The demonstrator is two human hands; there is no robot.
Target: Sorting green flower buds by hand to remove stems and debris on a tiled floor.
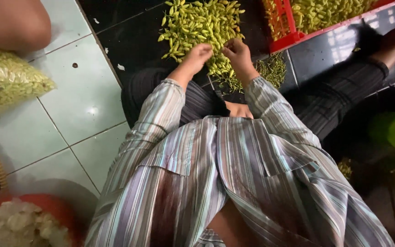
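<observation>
Both hands are resting on a pile of yellow-green chillies (202, 25) on the dark floor (129, 41). The left hand (199, 55) and right hand (237, 51) are each pinching chillies, fingers curled narrow. A red crate (283, 39) is sitting just beside.

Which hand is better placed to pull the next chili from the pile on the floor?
Left, probably. The left hand lies on the near edge of the yellow-green chili pile. The right hand is pinched, seemingly around a chili, just beside the pile, so it looks occupied.
</observation>
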